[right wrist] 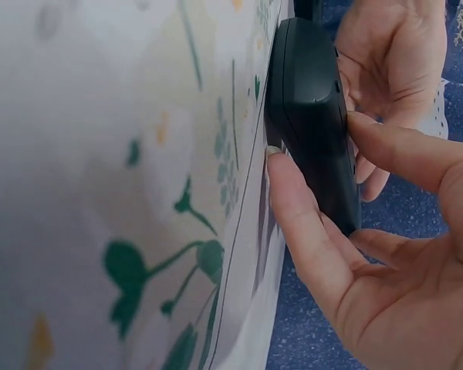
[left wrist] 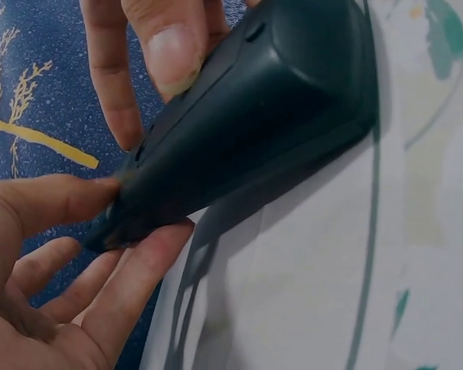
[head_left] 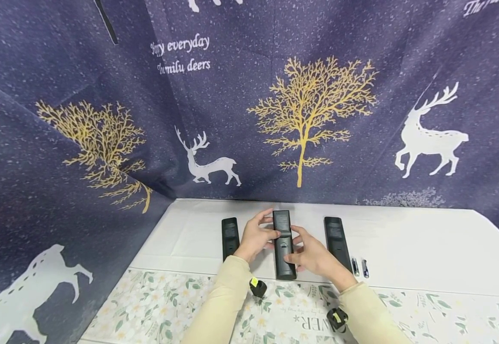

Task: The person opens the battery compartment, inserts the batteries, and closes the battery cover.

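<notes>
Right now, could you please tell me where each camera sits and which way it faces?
Head: on the head, facing forward and down at the middle remote; left hand, right hand and both sleeves show.
Left wrist: on that wrist, facing the remote's side and end; both hands show partly.
Right wrist: on that wrist, facing the remote's end; both hands show partly.
Both wrist views share the remote and blue backdrop.

Your left sleeve [head_left: 220, 303] and right sleeve [head_left: 373, 315] are long, plain and pale cream-yellow, each ending near the wrist and leaving your left hand [head_left: 255, 240] and right hand [head_left: 315, 257] bare. Your left camera [head_left: 260, 290] is small, black and rounded, with a bright yellow patch; your right camera [head_left: 332, 319], also black, bears a narrower yellow mark.
</notes>
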{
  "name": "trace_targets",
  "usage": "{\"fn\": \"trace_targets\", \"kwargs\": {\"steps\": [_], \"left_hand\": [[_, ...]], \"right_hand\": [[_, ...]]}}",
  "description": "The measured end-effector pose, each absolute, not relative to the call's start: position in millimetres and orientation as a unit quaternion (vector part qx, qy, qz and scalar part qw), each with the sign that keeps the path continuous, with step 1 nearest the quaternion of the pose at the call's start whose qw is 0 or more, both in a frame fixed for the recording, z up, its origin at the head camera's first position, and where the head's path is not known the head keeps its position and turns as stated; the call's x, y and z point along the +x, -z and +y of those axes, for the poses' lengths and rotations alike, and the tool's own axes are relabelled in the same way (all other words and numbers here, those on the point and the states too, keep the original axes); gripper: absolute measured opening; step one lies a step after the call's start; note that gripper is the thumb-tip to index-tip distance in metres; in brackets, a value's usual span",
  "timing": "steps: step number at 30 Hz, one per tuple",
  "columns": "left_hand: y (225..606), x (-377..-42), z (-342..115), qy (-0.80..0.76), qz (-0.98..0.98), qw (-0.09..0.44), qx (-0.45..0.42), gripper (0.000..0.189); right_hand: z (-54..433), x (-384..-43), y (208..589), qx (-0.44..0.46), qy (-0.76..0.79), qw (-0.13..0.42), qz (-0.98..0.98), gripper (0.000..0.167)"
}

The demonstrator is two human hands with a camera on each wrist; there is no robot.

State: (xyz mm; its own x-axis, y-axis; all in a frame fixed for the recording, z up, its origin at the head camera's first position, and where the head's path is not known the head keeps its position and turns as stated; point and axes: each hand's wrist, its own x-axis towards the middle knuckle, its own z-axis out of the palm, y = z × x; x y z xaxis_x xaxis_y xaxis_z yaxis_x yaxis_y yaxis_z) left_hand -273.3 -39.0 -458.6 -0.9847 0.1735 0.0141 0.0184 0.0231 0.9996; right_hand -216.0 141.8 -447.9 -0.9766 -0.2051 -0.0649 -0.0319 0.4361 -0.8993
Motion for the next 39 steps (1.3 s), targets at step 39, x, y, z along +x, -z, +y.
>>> {"fn": "trace_targets", "kwargs": {"steps": [39], "left_hand": [[475,-276,-40,-0.687,0.72,0.078,0.054,0.073]], "right_hand": [[145,-220,452,-0.084,0.456,0.07,0.883,0.091]]}}
